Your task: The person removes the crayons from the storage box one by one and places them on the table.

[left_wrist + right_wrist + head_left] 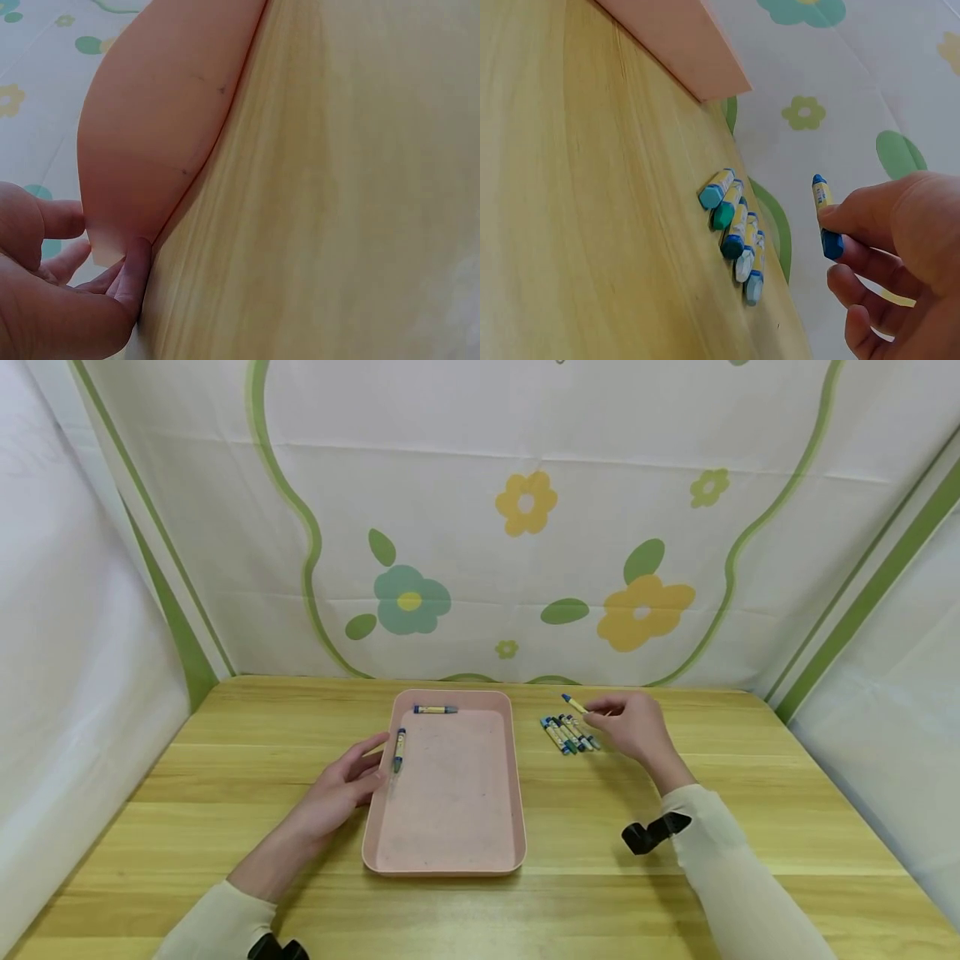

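Pink tray point(457, 827) lay on the wooden desk point(195, 760) with two crayons inside: one point(435, 709) along the far wall, one point(400, 749) by the left rim. Left hand point(341, 785) rested against that rim, fingers relaxed, holding nothing. Right hand point(633, 724) pinched a blue crayon point(575, 704) lifted above the loose crayons point(568, 734) right of the tray. Judged roughly a quarter done; several crayons remained outside. Floral white cloth point(525, 527) enclosed the desk behind and on both sides.

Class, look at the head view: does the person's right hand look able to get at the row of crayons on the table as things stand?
Probably yes. The right hand hovers beside the row of crayons with bare table between them, but it already pinches a blue crayon.
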The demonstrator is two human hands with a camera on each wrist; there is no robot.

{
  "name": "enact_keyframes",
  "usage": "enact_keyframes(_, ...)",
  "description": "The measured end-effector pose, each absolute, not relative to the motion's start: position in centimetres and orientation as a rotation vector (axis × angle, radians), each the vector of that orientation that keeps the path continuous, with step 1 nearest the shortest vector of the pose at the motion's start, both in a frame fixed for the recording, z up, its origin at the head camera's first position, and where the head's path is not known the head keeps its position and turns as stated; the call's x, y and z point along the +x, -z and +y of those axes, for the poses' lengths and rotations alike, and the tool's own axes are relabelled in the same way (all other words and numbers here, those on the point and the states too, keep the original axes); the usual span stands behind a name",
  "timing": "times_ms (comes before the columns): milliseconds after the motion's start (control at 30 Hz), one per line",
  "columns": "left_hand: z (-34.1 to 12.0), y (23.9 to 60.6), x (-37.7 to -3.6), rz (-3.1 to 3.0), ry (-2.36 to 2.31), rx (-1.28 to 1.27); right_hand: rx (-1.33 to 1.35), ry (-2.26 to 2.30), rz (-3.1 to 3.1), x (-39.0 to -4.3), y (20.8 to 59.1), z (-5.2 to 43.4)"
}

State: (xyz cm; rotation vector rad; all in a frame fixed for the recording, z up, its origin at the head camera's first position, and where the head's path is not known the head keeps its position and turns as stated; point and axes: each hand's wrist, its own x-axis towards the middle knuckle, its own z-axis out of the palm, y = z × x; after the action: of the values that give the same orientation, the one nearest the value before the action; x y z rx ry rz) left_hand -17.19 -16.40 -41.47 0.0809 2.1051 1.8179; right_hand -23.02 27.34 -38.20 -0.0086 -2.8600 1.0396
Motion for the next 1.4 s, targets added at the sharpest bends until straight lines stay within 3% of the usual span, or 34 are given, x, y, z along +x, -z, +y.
enact_keyframes(633,-16.4,41.5,-17.1,2.087,-1.837,0.079,-0.343,-1.218,-2.828,-22.4,39.7,27.4)
enact_keyframes(1400,-16.4,41.5,-17.3,2.104,-1.817,0.074,-0.381,-1.144,-2.880,-22.7,40.6,27.4)
